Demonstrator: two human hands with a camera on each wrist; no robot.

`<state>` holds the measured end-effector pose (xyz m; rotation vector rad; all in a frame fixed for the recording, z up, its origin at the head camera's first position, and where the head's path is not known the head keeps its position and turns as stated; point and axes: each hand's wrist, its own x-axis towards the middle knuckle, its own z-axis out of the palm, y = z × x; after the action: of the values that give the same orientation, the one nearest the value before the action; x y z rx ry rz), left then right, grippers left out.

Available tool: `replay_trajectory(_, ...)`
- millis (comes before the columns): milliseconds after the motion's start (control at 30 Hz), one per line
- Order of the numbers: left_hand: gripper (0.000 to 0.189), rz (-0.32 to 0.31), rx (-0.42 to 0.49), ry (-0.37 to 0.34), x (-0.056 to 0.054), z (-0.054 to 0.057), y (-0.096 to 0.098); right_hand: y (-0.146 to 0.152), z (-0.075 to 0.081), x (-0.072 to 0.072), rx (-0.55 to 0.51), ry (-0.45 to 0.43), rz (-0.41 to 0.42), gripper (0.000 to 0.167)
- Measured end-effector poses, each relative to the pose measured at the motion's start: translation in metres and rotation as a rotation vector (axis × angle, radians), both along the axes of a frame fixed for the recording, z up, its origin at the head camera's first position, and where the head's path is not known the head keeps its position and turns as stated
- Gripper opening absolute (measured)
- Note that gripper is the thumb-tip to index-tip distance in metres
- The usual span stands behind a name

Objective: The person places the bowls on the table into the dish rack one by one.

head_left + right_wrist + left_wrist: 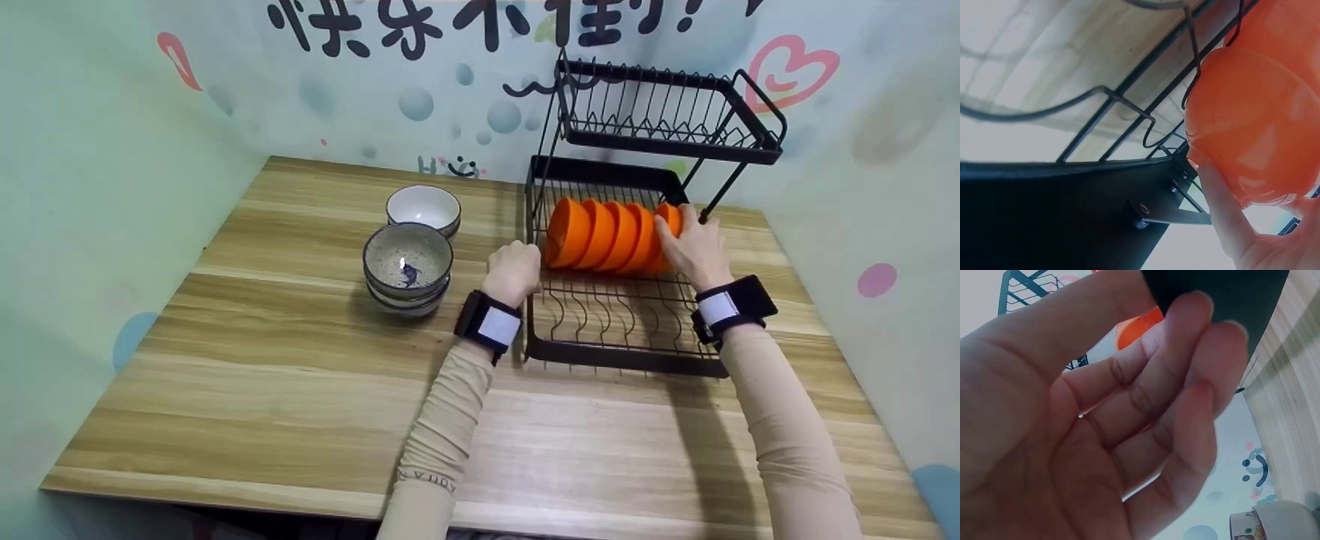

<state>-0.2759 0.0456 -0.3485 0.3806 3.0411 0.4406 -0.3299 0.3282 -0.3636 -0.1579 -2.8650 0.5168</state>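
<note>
Several orange bowls point(568, 234) stand on edge in a row on the lower tier of a black two-tier dish rack point(626, 354). At the right end of that row, my right hand point(699, 244) grips the last orange bowl point(1255, 126), thumb on one side and fingers on the other. My left hand point(514, 271) is at the rack's left side. In the left wrist view its curled fingers point(1185, 433) and thumb hold the dark side rim point(1216, 295) of the rack.
Left of the rack stands a stack of speckled grey bowls point(409, 259) with dark rims. Behind it is a white bowl point(424, 206). The rack's upper tier point(667, 142) overhangs the back of the lower one. Walls close off the wooden table point(285, 375) behind and at both sides.
</note>
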Motion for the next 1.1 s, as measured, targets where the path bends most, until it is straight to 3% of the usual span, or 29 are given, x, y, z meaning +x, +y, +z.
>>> replay_trajectory(1100, 0.031, -0.005, 0.005, 0.008, -0.0014, -0.0009, -0.0009, 0.0010, -0.0065, -0.0052, -0.105, -0.109, 0.047, 0.075)
